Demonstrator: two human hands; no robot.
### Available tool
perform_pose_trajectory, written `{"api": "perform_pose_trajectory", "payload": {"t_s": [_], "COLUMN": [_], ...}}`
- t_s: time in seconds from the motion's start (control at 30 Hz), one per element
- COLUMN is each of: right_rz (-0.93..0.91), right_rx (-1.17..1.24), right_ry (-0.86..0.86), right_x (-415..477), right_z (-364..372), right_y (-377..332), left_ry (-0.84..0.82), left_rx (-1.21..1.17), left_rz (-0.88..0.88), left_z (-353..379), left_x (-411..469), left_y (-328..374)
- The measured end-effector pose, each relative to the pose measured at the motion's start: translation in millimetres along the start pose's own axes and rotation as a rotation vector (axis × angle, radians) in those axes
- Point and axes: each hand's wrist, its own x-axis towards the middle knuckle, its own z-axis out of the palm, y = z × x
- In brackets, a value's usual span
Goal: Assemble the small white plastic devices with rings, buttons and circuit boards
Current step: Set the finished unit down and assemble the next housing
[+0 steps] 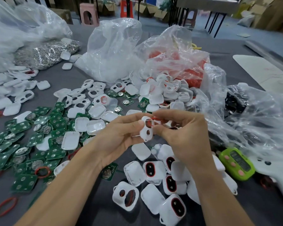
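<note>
One white shell (147,133): I am seeing the left hand (119,136) gripping it openings-outward, apparently so the right hand (186,136), pinching a red ring (155,118), can seat it.

The white shell (147,128) at centre frame looks like smooth, faintly glossy plastic; the thin red ring (155,118) at its top looks rubbery and matt. Green circuit boards (21,128) at left carry shiny metal discs. Clear bags (111,46) behind are glossy, crinkled film. The grey table (64,79) is matt.

A green gadget (236,163) lies at right; a pink stool (89,7) stands far behind.
</note>
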Motion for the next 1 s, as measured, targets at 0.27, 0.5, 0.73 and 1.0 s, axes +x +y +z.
{"api": "perform_pose_trajectory", "payload": {"t_s": [0.27, 0.5, 0.73, 1.0], "right_rz": [-0.029, 0.039, -0.017, -0.133], "right_rx": [0.058, 0.178, -0.008, -0.163], "right_ry": [0.075, 0.043, 0.040, -0.040], "right_x": [-8.0, -5.6, -9.6, -10.6], "right_z": [12.6, 12.1, 14.5, 10.5], "right_y": [0.6, 2.1, 3.7, -2.5], "left_ry": [-0.022, -0.016, -0.017, -0.016], "left_rx": [-0.053, -0.086, -0.099, -0.101], "left_rz": [-0.043, -0.074, -0.067, -0.120], "left_z": [3.2, 4.2, -1.8, -7.8], "left_x": [-1.6, -2.5, -3.6, -7.8], "left_y": [1.7, 5.3, 7.1, 10.8]}}
